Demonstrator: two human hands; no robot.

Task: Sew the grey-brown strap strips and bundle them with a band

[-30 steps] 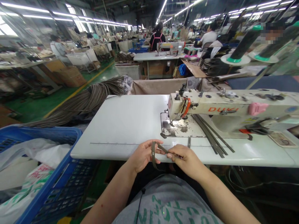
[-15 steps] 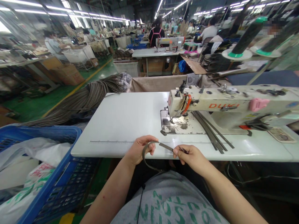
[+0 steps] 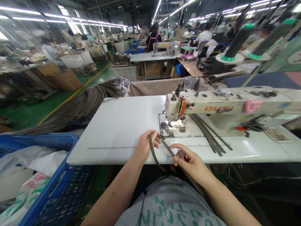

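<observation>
Workshop, one: green floor [image 3: 103, 74], rows of stations, seated people and strip lights behind.

Work table [image 3: 117, 121], white, with a ruled scale near its front edge. Sewing machine [image 3: 223, 105], cream, orange lettering, set on the table's right part; pink fitting [image 3: 252, 106] on its arm. Loose strips [image 3: 209, 135], several, dark grey-green, fanned out on the tabletop, far ends beneath the machine arm. Thread cones, a pair, dark with green bases, the nearer [image 3: 238, 44] behind the machine. Bundle of long strips [image 3: 80, 108], beyond the table's left edge. Blue crate [image 3: 63, 163], left of the table, holding plastic bags [image 3: 44, 158].

Left hand [image 3: 147, 143], over the table's front part: thumb and fingers pinched on a grey-green strip [image 3: 152, 150], which curves down toward the lap.

Right hand [image 3: 188, 159], just beside the left, the two apart: thumb closed on a straight length [image 3: 167, 147], forefinger stretched out. The length's far end lies at the left fingertips; whether both are one strip cannot be told.
</observation>
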